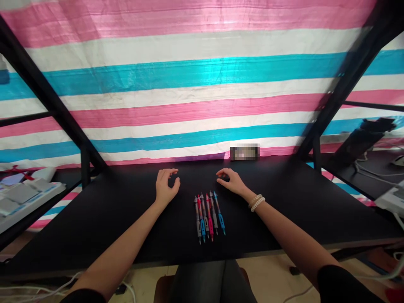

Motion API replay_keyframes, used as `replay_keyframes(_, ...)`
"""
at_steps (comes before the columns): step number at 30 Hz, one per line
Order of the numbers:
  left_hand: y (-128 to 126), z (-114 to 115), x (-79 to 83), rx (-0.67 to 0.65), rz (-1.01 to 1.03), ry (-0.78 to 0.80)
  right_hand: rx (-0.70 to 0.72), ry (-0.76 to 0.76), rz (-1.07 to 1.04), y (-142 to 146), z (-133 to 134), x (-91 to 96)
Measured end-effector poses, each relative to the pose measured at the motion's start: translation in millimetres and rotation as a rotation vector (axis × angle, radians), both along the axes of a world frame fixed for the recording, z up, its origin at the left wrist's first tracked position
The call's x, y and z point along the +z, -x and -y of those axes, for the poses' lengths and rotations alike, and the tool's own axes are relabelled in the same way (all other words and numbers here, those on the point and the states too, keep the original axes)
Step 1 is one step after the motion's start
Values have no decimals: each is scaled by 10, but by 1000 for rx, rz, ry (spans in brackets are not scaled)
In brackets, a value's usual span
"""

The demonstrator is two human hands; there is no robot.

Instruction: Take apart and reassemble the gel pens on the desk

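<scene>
Several pens lie side by side on the black table, tips toward me, with grey, blue and pink grips. At the right end, a blue pen lies slightly apart at a slant. My left hand is beyond the row and to its left, fingers curved and thumb apart, holding nothing. On the other side, my right hand is curved the same way, also with nothing between thumb and fingers. Neither hand touches a pen. Pale coiled bands circle my right wrist.
A striped pink, white and blue sheet hangs behind the table between black frame bars. A blurred-out small box-like patch is at the back edge. White equipment stands at left; cables and a dark device are at right.
</scene>
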State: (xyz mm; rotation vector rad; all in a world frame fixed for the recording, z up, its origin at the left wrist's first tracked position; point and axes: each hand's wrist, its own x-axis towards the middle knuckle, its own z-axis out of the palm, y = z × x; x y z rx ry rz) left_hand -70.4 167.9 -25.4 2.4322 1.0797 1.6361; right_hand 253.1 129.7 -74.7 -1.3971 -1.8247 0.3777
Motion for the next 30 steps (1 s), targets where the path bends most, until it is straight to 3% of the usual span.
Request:
replay_keyframes(7,56,-18,-51,134,104,-100,-227,-130,32,-94,-61,-41)
replay_keyframes(12,78,61,-22,124,86,-90,-286,-156,19,-78,-5,-26)
replay_keyframes(15,76,266,80,4,-18,-30,-296,-164,3,-45,48,-6)
replay_keyframes(20,105,868,285,-349,-346,103,-284,-165,-5,-3,73,17)
replay_keyframes(23,147,1159,315,-496,-523,153,-276,-163,-15,23,68,27)
replay_keyframes(26,162,1268,281,-539,-640,192,-266,-159,-40,64,82,44)
replay_keyframes(30,125,1218,236,-547,-650,176,-258,-152,-94,108,125,81)
